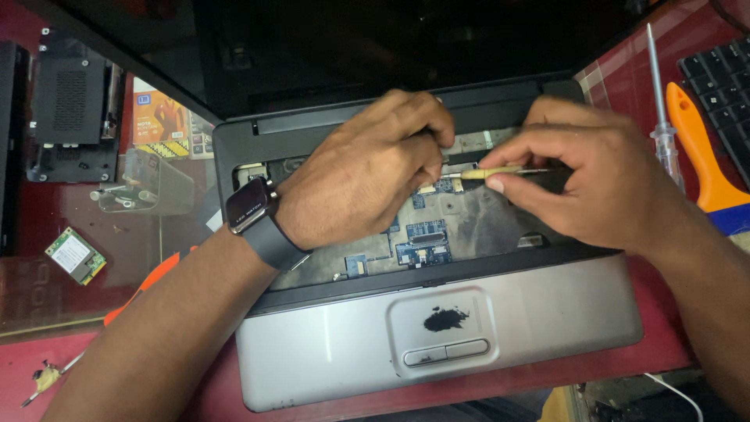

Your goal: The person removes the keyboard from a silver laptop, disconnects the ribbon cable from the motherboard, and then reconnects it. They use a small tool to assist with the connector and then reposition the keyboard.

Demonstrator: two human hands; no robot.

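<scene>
An open laptop (312, 352) lies before me with its keyboard removed, so the circuit board (426, 242) shows in the bay. My right hand (601, 184) pinches a small yellow-handled screwdriver (492, 173), held level over the bay's upper edge and pointing left. My left hand (367, 172), with a dark smartwatch (250, 207) on its wrist, rests curled over the bay, fingertips meeting the screwdriver's tip near a ribbon connector. What the left fingers pinch is hidden. A black smudge marks the silver touchpad (441, 324).
An orange-handled tool (699, 148) and a slim clear-handled screwdriver (662, 117) lie at right beside a black keyboard (723, 86). At left sit a clear box of screws (144, 184), a small green circuit card (74, 255), a black laptop part (70, 109) and an orange tool (148, 285).
</scene>
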